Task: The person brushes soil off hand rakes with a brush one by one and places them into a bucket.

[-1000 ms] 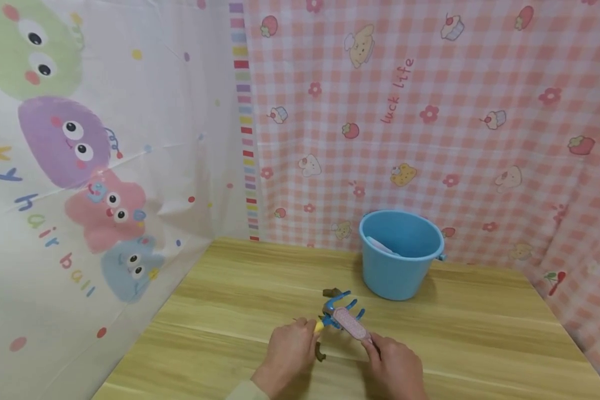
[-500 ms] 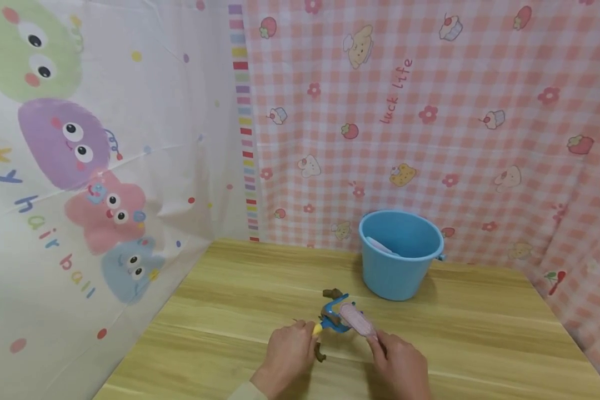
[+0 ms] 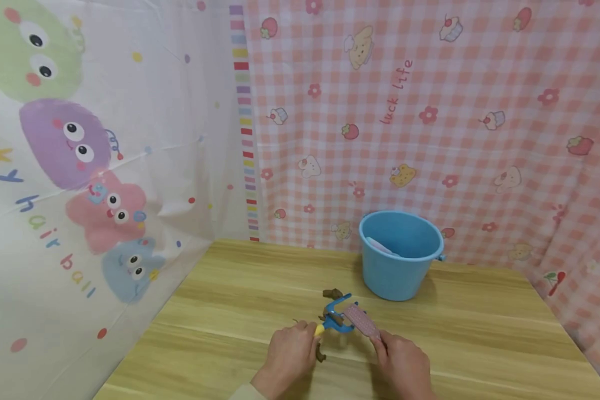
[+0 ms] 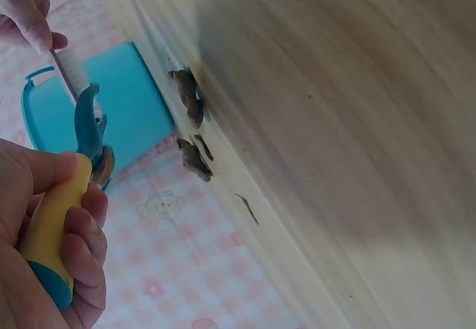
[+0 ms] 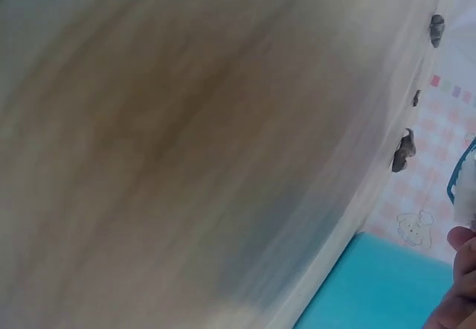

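My left hand (image 3: 287,353) grips the yellow handle (image 4: 56,221) of a small garden rake with curved blue tines (image 3: 344,329). A brown lump (image 4: 105,167) clings to the rake's head. In my right hand (image 3: 405,358) is a brush with a pink back (image 3: 363,321), gripped by its handle. Its white bristles (image 4: 71,68) face the tines and meet them in the left wrist view. Both tools are held over the table. Dark brown lumps lie below and beyond them, one behind the rake (image 3: 333,293) and another curved piece (image 3: 320,353) beside my left hand.
A light blue bucket (image 3: 395,275) stands at the back of the wooden table (image 3: 230,289), with a pale pink and blue object (image 3: 381,246) inside. Cartoon-printed cloths hang behind and at the sides. A thin brown scrap (image 4: 247,208) lies on the wood.
The brush has shifted slightly right and its back has turned against the tines. The rake's head has twisted a little, with the left hand staying in place. The bucket has not moved.
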`<state>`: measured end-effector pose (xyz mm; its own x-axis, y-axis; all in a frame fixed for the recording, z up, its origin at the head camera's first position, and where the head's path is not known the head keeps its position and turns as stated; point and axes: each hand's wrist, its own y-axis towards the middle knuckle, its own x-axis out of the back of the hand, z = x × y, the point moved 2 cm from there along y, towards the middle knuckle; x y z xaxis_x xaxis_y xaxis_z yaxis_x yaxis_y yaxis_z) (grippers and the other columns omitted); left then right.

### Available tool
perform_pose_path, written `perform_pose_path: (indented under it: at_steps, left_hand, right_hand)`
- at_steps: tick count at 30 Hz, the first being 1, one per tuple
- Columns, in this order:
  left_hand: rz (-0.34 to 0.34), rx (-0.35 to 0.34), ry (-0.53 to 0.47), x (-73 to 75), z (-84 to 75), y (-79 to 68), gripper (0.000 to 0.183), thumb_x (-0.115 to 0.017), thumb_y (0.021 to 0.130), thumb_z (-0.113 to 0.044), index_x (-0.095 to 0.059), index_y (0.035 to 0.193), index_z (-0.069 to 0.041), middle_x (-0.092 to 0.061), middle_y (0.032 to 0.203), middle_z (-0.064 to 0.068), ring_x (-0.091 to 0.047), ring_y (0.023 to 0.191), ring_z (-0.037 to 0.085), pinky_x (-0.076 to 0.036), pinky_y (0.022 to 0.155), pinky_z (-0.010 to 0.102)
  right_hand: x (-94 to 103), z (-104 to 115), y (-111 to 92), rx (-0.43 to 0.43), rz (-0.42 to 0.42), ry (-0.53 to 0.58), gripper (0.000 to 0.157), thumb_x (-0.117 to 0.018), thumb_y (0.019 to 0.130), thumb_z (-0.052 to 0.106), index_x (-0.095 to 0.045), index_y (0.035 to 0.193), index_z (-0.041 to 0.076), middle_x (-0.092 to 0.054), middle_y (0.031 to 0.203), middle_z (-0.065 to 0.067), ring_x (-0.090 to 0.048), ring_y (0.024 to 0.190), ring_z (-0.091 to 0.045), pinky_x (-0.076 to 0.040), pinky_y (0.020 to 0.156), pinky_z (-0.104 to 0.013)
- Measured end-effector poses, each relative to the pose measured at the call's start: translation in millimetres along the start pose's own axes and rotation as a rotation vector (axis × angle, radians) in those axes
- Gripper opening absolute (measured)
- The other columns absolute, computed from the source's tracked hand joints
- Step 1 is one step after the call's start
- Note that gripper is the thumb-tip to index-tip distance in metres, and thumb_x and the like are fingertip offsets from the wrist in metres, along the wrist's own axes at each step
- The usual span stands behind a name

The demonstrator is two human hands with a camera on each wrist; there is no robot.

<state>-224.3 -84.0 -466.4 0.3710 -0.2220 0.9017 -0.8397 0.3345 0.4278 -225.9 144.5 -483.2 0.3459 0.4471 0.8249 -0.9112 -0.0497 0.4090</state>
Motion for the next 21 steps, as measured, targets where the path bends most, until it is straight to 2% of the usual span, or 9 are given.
perform_pose_path:
  at_steps: [2,6,9,12,21]
  left_hand:
    - [0.003,0.001,0.009,0.2,-0.1,0.6,0.016,-0.069,0.09,-0.027,-0.065,0.087,-0.011,-0.056,0.069,-0.003,-0.055,0.054,0.012,-0.042,0.045,0.027]
    - [0.003,0.01,0.03,-0.9,1.5,1.8,0.017,-0.071,0.09,-0.027,-0.067,0.088,-0.011,-0.058,0.07,-0.002,-0.056,0.054,0.012,-0.043,0.046,0.027]
    - [-0.006,0.007,0.036,-1.7,2.5,2.8,0.017,-0.071,0.09,-0.027,-0.066,0.086,-0.011,-0.056,0.068,-0.003,-0.054,0.052,0.011,-0.041,0.045,0.026]
    - [-0.002,-0.003,0.037,-1.3,2.0,3.2,0.018,-0.071,0.09,-0.027,-0.064,0.086,-0.011,-0.054,0.067,-0.003,-0.053,0.051,0.011,-0.041,0.044,0.026]
    - [0.015,0.007,0.029,0.7,0.0,2.3,0.018,-0.068,0.092,-0.028,-0.063,0.086,-0.012,-0.053,0.068,-0.003,-0.056,0.053,0.015,-0.042,0.044,0.029]
  right_hand:
    - [0.1,0,-1,0.01,-0.024,0.011,0.016,-0.073,0.09,0.024,-0.076,0.098,0.01,-0.071,0.079,-0.003,-0.067,0.066,-0.027,-0.047,0.048,-0.043]
    - [-0.7,6,-4,0.09,-0.078,0.029,0.017,-0.076,0.087,0.024,-0.077,0.097,0.011,-0.069,0.075,0.001,-0.065,0.061,-0.021,-0.046,0.046,-0.038]
    - [-0.9,10,-5,0.112,-0.048,0.024,0.016,-0.076,0.087,0.025,-0.076,0.096,0.012,-0.065,0.07,0.004,-0.06,0.057,-0.015,-0.043,0.045,-0.035]
    - [0.2,12,-4,0.085,-0.011,0.004,0.012,-0.074,0.089,0.024,-0.074,0.09,0.012,-0.062,0.068,0.004,-0.058,0.056,-0.016,-0.042,0.045,-0.036]
    - [0.2,8,0,0.062,-0.003,-0.002,0.011,-0.072,0.091,0.022,-0.072,0.085,0.013,-0.065,0.069,0.001,-0.061,0.057,-0.019,-0.043,0.045,-0.038]
